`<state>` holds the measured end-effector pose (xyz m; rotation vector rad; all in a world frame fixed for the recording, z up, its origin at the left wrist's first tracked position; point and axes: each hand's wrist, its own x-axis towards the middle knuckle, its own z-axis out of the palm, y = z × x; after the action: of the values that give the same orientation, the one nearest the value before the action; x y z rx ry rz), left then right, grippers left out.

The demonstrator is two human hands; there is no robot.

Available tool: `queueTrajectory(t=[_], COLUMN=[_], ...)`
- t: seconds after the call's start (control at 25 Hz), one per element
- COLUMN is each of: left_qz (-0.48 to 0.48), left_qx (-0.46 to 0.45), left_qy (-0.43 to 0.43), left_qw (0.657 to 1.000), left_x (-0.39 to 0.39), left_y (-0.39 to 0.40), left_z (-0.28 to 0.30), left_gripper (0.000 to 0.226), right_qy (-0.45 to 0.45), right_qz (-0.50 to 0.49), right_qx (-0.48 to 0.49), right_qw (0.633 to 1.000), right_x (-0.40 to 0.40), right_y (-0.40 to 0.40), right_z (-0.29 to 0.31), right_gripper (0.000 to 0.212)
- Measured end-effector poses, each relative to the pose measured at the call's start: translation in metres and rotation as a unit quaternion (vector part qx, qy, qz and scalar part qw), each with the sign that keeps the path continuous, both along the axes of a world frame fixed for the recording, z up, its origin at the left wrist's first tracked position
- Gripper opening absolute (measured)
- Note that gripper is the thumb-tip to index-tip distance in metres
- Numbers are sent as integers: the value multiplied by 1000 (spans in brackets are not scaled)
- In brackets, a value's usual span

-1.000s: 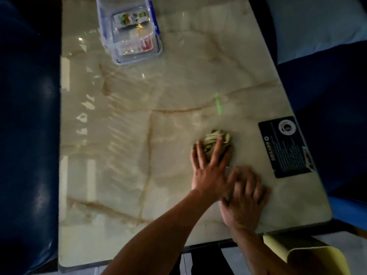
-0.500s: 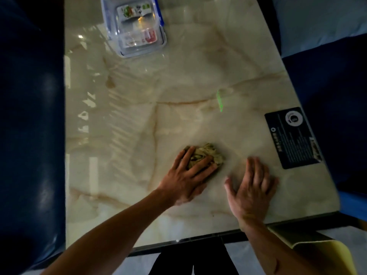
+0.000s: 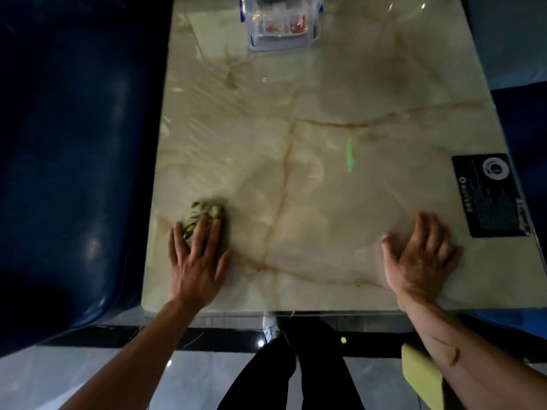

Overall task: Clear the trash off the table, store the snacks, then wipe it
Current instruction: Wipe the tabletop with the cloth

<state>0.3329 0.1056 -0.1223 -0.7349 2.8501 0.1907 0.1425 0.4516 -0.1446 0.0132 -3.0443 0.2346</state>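
Note:
A crumpled greenish cloth (image 3: 204, 213) lies near the front left corner of the marble table (image 3: 310, 187). My left hand (image 3: 196, 258) presses flat on it, fingers spread over the wad. Flat on the bare tabletop at the front right rests my right hand (image 3: 420, 255), fingers apart, holding nothing. A clear plastic box (image 3: 281, 23) with blue clips stands closed at the far middle edge, with snack packets inside.
A black placard (image 3: 491, 196) lies on the table's right edge, beside my right hand. Dark blue padded seats (image 3: 74, 173) flank the table on both sides. A yellow-green object (image 3: 423, 377) stands on the floor at the lower right. A green light mark (image 3: 350, 155) shows on the marble.
My left hand has slid the cloth leftward across the table, from beside the right hand to the front left corner. The right hand has stayed flat at the front right.

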Motion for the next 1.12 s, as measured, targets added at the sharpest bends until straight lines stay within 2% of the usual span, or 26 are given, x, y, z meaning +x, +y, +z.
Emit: queueTrajectory(t=[0.2, 0.36, 0.44, 0.56, 0.72, 0.84, 1.0, 1.08, 1.12], left_qz=[175, 288, 299, 198, -33, -186, -376, -406, -394], left_qx=[46, 66, 72, 69, 60, 68, 40, 28, 31], left_qy=[-11, -26, -26, -27, -15, -12, -10, 4, 11], left_qw=[984, 955, 951, 977, 998, 980, 926, 914, 919], left_x=[27, -6, -30, -70, -136, -162, -135, -110, -94], left_y=[49, 86, 110, 166, 260, 316, 317, 285, 264], left_z=[5, 6, 6, 6, 8, 9, -4, -8, -6], left_gripper=[72, 80, 82, 84, 81, 84, 83, 78, 76], right_qy=[-28, -53, -72, -104, -102, -114, -139, -136, -144], right_qz=[0, 7, 10, 11, 75, 46, 33, 27, 14], right_qx=[-10, -20, -33, -68, -91, -159, -129, -114, -111], right_qw=[1000, 998, 997, 992, 988, 980, 981, 984, 983], right_x=[0, 0, -1, -5, -14, -33, -39, -29, -22], right_y=[2, 0, 2, 9, 41, 68, 73, 62, 55], right_z=[2, 7, 11, 22, 41, 55, 57, 55, 56], right_gripper=[75, 77, 76, 69, 51, 44, 49, 52, 54])
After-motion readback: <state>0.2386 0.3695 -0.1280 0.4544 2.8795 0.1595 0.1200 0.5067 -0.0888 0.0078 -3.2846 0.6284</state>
